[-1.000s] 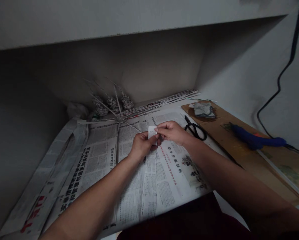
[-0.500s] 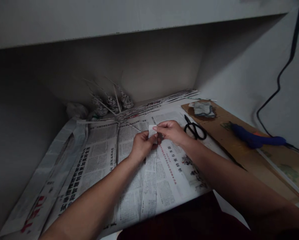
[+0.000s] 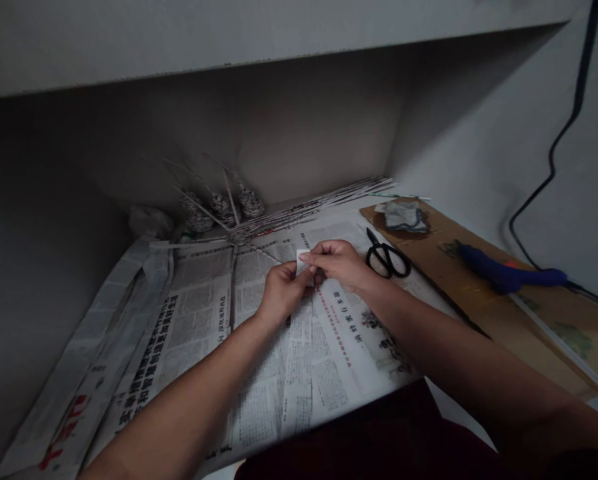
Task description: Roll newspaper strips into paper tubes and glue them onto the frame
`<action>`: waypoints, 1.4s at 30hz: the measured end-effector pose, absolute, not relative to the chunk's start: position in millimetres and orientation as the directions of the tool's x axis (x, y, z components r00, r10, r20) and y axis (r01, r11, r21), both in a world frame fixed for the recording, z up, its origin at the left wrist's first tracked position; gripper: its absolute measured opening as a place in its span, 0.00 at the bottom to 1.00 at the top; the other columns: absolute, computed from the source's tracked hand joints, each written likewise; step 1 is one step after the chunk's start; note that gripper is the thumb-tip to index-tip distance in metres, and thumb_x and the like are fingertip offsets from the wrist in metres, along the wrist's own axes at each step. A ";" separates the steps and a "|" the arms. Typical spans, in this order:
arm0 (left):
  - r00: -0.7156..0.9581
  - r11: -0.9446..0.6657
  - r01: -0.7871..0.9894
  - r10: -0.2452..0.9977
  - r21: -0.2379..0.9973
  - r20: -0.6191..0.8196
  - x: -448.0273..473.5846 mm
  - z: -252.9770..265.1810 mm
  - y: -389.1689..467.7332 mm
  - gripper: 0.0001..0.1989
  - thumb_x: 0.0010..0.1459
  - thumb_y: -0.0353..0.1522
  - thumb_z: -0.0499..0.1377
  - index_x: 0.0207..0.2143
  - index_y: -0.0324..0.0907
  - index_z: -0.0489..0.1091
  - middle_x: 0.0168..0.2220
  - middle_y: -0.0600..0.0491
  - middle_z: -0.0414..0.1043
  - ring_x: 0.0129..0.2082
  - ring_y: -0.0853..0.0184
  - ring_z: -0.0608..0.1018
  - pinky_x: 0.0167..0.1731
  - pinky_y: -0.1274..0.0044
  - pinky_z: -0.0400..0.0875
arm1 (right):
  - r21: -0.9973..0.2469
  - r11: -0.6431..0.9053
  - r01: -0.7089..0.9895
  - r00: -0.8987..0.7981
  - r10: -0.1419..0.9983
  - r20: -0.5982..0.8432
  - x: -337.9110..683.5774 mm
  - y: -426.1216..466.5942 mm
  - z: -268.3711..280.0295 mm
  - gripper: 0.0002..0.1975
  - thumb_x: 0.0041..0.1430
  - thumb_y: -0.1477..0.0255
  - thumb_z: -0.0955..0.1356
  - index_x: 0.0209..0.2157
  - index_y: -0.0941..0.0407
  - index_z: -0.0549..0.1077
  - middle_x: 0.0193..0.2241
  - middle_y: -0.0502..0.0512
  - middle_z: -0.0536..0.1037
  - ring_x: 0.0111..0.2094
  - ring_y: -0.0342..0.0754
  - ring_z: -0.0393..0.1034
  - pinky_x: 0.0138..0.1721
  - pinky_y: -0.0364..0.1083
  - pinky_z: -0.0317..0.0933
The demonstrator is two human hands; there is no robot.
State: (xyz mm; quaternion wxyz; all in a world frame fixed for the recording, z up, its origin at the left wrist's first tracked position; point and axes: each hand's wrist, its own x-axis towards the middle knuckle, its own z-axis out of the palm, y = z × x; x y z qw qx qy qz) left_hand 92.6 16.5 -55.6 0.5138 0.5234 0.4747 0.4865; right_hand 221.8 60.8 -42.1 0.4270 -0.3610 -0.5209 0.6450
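Note:
Both hands meet over the newspaper-covered work surface, at the far end of a long newspaper strip (image 3: 297, 363) that trails back toward my body. My left hand (image 3: 285, 288) pinches the strip near its end, thumb on top. My right hand (image 3: 339, 265) is closed on the same end, its thumb and forefinger at the pale tip beside my left thumb. The fingers partly cover the paper there, so any fold or roll in it is hard to make out. Newspaper sheets (image 3: 193, 300) lie spread beneath.
Black-handled scissors (image 3: 387, 259) lie right of my hands. Farther right, a brown board (image 3: 443, 267) carries a folded cloth (image 3: 405, 217) and a blue glue gun (image 3: 509, 270) with a cord. Behind are rolled paper sticks (image 3: 323, 200) and woven paper cones (image 3: 251, 202). More paper strips (image 3: 113, 313) lie left.
The view has shifted slightly. Both hands stay together on the strip's end; the right thumb and fingertips have moved a little over the pale tip, so less of it shows.

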 end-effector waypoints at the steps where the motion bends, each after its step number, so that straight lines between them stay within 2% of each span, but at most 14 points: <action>1: 0.090 -0.014 -0.022 0.996 1.000 0.015 92.8 -54.3 15.7 0.17 0.50 0.44 0.61 0.28 0.36 0.73 0.28 0.48 0.74 0.28 0.66 0.76 0.27 0.76 0.73 | -0.982 -0.083 -0.173 -0.369 0.929 -0.013 221.6 60.2 -41.9 0.18 0.41 0.61 0.75 0.20 0.58 0.65 0.15 0.47 0.71 0.12 0.38 0.62 0.12 0.38 0.58; 3: 0.109 0.017 -0.058 0.994 0.998 -0.011 93.0 -51.7 14.5 0.18 0.50 0.44 0.61 0.29 0.36 0.73 0.29 0.48 0.75 0.29 0.66 0.76 0.28 0.75 0.73 | -0.985 -0.068 -0.158 -0.377 0.926 -0.004 222.8 60.0 -40.7 0.18 0.43 0.61 0.74 0.22 0.58 0.66 0.16 0.47 0.72 0.12 0.38 0.62 0.12 0.38 0.57; 8: 0.119 0.087 -0.122 0.990 0.989 -0.072 93.0 -50.6 14.3 0.18 0.47 0.43 0.63 0.32 0.36 0.73 0.30 0.48 0.75 0.29 0.66 0.76 0.27 0.74 0.74 | -0.990 -0.098 -0.105 -0.513 0.858 -0.031 230.8 63.0 -37.1 0.18 0.45 0.62 0.73 0.34 0.60 0.73 0.20 0.50 0.75 0.15 0.38 0.65 0.16 0.39 0.61; 14: 0.160 0.061 -0.095 0.986 0.994 -0.045 95.5 -51.1 13.7 0.17 0.50 0.42 0.62 0.32 0.34 0.74 0.30 0.46 0.76 0.31 0.66 0.77 0.33 0.73 0.74 | -0.996 -0.066 -0.062 -0.480 0.877 -0.028 231.8 64.3 -38.3 0.15 0.46 0.62 0.73 0.26 0.60 0.72 0.16 0.48 0.72 0.13 0.38 0.63 0.14 0.38 0.60; 19: 0.138 0.081 -0.065 0.988 0.995 -0.071 95.8 -52.0 13.0 0.18 0.46 0.42 0.65 0.30 0.34 0.75 0.29 0.46 0.76 0.29 0.66 0.77 0.31 0.73 0.74 | -0.991 -0.117 -0.057 -0.459 0.885 -0.078 229.4 61.9 -36.6 0.16 0.43 0.62 0.74 0.24 0.59 0.69 0.13 0.45 0.69 0.11 0.39 0.62 0.12 0.38 0.59; 22: 0.156 0.085 -0.074 0.985 0.994 -0.073 95.8 -51.2 12.0 0.17 0.47 0.42 0.64 0.29 0.35 0.75 0.28 0.47 0.76 0.29 0.66 0.77 0.31 0.74 0.74 | -0.989 -0.129 -0.070 -0.465 0.881 -0.081 228.8 60.3 -35.7 0.17 0.42 0.62 0.74 0.23 0.58 0.66 0.13 0.45 0.69 0.11 0.39 0.62 0.11 0.37 0.57; 25: 0.195 0.109 -0.087 0.977 0.990 -0.090 96.6 -47.6 10.4 0.17 0.48 0.42 0.63 0.30 0.35 0.74 0.28 0.48 0.75 0.28 0.67 0.76 0.29 0.74 0.75 | -0.989 -0.130 -0.074 -0.469 0.880 -0.081 230.2 59.7 -34.5 0.18 0.42 0.62 0.74 0.23 0.58 0.65 0.12 0.44 0.68 0.10 0.38 0.61 0.10 0.37 0.56; 31: 0.218 0.143 -0.128 0.969 0.981 -0.113 97.0 -44.4 9.5 0.18 0.47 0.41 0.64 0.33 0.35 0.75 0.30 0.47 0.76 0.30 0.66 0.77 0.30 0.75 0.75 | -0.994 -0.101 -0.032 -0.576 0.815 -0.064 238.4 63.6 -32.6 0.16 0.47 0.63 0.73 0.31 0.61 0.73 0.17 0.48 0.73 0.14 0.38 0.64 0.14 0.37 0.59; 35: 0.217 0.141 -0.117 0.969 0.983 -0.113 97.3 -45.0 9.4 0.18 0.48 0.42 0.64 0.32 0.35 0.74 0.28 0.48 0.75 0.30 0.67 0.77 0.32 0.75 0.74 | -0.996 -0.079 -0.033 -0.522 0.851 -0.051 238.6 65.7 -35.4 0.15 0.47 0.63 0.72 0.30 0.61 0.73 0.16 0.48 0.72 0.13 0.38 0.63 0.13 0.37 0.58; 42: 0.224 0.125 -0.093 0.969 0.988 -0.101 98.7 -45.7 8.3 0.17 0.47 0.42 0.64 0.30 0.35 0.74 0.27 0.48 0.75 0.30 0.66 0.77 0.33 0.73 0.74 | -0.989 -0.140 -0.041 -0.513 0.852 -0.099 231.7 59.5 -34.2 0.16 0.45 0.62 0.73 0.26 0.58 0.68 0.13 0.45 0.69 0.10 0.39 0.62 0.10 0.37 0.56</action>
